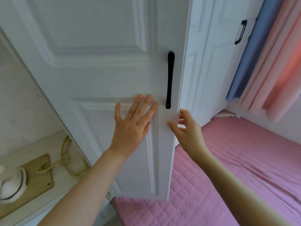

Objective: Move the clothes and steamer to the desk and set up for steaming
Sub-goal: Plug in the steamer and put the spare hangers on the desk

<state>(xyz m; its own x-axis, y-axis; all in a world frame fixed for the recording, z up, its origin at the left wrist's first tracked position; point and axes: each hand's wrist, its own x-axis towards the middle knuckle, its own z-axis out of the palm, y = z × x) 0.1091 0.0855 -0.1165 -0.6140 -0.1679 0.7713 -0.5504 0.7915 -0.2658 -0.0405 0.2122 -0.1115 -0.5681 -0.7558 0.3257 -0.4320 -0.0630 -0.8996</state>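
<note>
A white panelled wardrobe door (pixel 101 66) with a black vertical handle (pixel 170 79) fills the middle of the view, standing slightly ajar. My left hand (pixel 133 123) lies flat on the door's face, fingers spread, just left of the handle's lower end. At the door's free right edge below the handle is my right hand (pixel 184 126), its fingers curled loosely around that edge and its thumb on the front. No clothes or steamer can be seen.
A bed with a pink quilted cover (pixel 236 168) lies right of and below the door. Blue and pink curtains (pixel 268 62) hang at upper right beside another wardrobe door with a black handle (pixel 241 31). At lower left is a wooden board (pixel 35 180) with a yellow-green cord (pixel 68 160) and a white object (pixel 11 185).
</note>
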